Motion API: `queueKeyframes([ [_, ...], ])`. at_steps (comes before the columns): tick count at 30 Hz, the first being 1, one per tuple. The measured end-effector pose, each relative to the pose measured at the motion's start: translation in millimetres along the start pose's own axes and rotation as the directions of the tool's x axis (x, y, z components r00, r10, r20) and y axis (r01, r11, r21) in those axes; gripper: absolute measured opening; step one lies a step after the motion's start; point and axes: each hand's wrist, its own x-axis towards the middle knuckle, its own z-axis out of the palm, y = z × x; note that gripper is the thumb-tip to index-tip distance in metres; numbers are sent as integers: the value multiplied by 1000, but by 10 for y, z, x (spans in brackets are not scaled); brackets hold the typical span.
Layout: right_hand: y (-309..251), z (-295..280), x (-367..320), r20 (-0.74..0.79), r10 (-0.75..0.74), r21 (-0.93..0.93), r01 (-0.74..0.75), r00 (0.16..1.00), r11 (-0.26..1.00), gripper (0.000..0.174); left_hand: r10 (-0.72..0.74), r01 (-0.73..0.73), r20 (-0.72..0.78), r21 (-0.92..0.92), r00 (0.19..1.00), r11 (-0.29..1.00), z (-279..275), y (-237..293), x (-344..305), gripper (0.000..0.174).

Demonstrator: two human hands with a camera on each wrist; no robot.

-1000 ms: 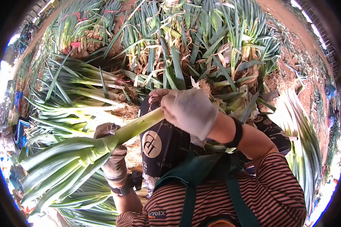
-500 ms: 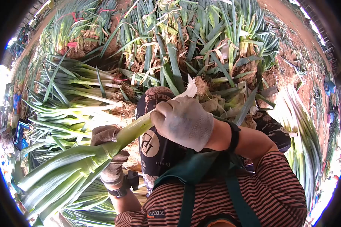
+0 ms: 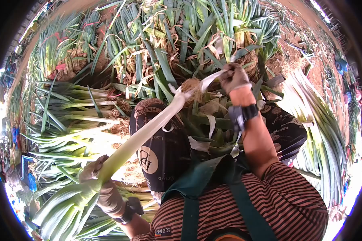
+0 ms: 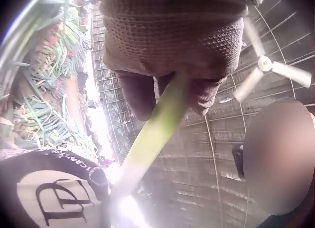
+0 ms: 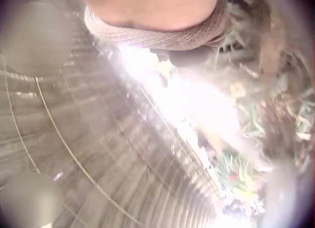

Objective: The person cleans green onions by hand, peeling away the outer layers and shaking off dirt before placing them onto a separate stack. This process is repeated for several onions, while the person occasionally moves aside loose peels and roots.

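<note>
White three-bladed ceiling fan (image 4: 265, 64), left-wrist view | ribbed grey-brown roof sheeting (image 4: 189, 164) behind fan | grey wire grid (image 4: 102, 56) beside sheeting | reddish-brown earth floor (image 3: 292, 47), upper right, head view | green leafy bundles (image 3: 48, 49) with red ties (image 3: 60, 67), upper left | blue object (image 3: 341, 66), right edge, unidentified

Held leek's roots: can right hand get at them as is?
Likely yes: the right hand is near the roots, apparently with only the pale strip it pinches between; the left hand grips the leek near its leaves.

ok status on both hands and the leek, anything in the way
Left hand gripping leek. Right hand pinching pale strip beside its roots. Left leg under leek, contact unclear.
</note>
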Motion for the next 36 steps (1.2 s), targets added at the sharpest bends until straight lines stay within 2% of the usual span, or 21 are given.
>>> queueKeyframes([
  [1,-155,-328,361,-12,-127,-25,126,992,992,3,26,-29,-33,-105,999,994,145,121,-26,47],
  [3,-390,-368,420,-72,-245,-631,146,967,762,26,78,-104,-98,-305,992,947,432,366,-82,61],
  [5,-255,-138,-16,214,-391,-814,385,895,434,46,38,-130,-318,-274,947,953,608,469,-129,65],
  [6,-111,65,-360,405,-382,-835,506,831,217,47,50,-151,-310,-311,949,938,575,445,-134,63],
  [7,-17,117,-486,673,-233,-737,662,702,-135,41,66,-174,-300,-351,952,920,527,387,-118,60],
  [8,128,333,-896,736,-69,-674,721,673,-162,41,25,-172,-361,-382,932,908,482,308,-109,56],
  [9,245,453,-1095,860,73,-482,852,504,-204,42,-18,-171,-417,-412,909,895,452,267,-108,52],
  [10,433,471,-1132,975,114,-181,979,191,-93,43,-28,-132,-481,-295,876,946,611,388,-30,47],
  [11,597,550,-1283,975,163,-155,988,154,-9,49,-30,25,-581,-17,813,1000,795,551,52,49],
  [13,874,601,-1446,971,213,-87,989,111,-117,48,-44,-133,-487,-323,872,937,695,442,114,48],
  [15,1019,656,-1503,957,253,-94,977,142,-193,38,-4,-166,-469,-320,883,933,782,494,154,47],
  [21,1077,389,-1270,979,-30,-201,977,203,65,21,-67,-135,-533,-331,843,934,758,507,113,46],
  [23,792,344,-1204,953,-128,-289,952,276,-100,16,-122,-91,-561,-336,819,937,753,530,113,46],
  [25,494,221,-1020,863,-315,-495,788,396,-366,9,-163,-63,-566,-358,808,932,749,557,106,45],
  [26,309,224,-934,515,-373,-839,543,772,-34,9,-199,-32,-591,-356,781,934,760,596,103,45],
  [27,138,83,-662,427,-466,-867,498,774,32,13,-235,2,-614,-355,754,935,778,649,100,45],
  [28,-50,-64,-441,607,-448,-785,408,656,-467,16,-268,34,-634,-356,726,934,796,670,107,45],
  [29,-134,-129,-401,705,-368,-664,382,606,-643,21,-213,-21,-597,-361,773,932,748,603,97,45],
  [31,-26,168,-734,883,-182,-451,673,433,-586,24,-105,-111,-516,-370,850,922,578,442,15,46],
  [32,75,294,-914,910,-49,-379,776,412,-504,25,30,-35,-540,2,841,999,675,493,23,48],
  [36,545,611,-1374,931,252,-176,931,263,-319,26,74,-138,-520,-86,851,987,596,533,-26,38],
])
